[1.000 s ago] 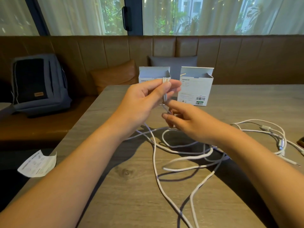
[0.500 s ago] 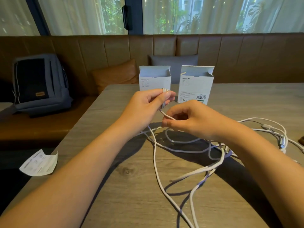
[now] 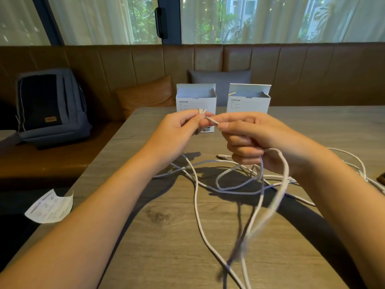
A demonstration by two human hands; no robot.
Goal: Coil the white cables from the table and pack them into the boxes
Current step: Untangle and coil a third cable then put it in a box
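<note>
Two open white boxes stand upright at the far side of the wooden table (image 3: pixel 162 236), the left box (image 3: pixel 188 99) and the right box (image 3: pixel 249 101). My left hand (image 3: pixel 179 130) pinches a few small loops of white cable (image 3: pixel 201 111) above the table. My right hand (image 3: pixel 250 138) grips the same cable close beside it, a short taut stretch running between the two hands. From my right hand the cable (image 3: pixel 277 197) hangs down, blurred. More loose white cable (image 3: pixel 229 184) lies tangled on the table under both hands.
Another white cable with connectors (image 3: pixel 362 174) trails at the right edge. A folded paper leaflet (image 3: pixel 50 207) sits off the table's left edge. On the brown bench lie a dark backpack (image 3: pixel 50 105), an orange cushion (image 3: pixel 145 94) and a grey cushion (image 3: pixel 218 80).
My right hand rose from below the left hand to its level, pulling cable up off the table. The left hand stayed in front of the left box, holding the loops.
</note>
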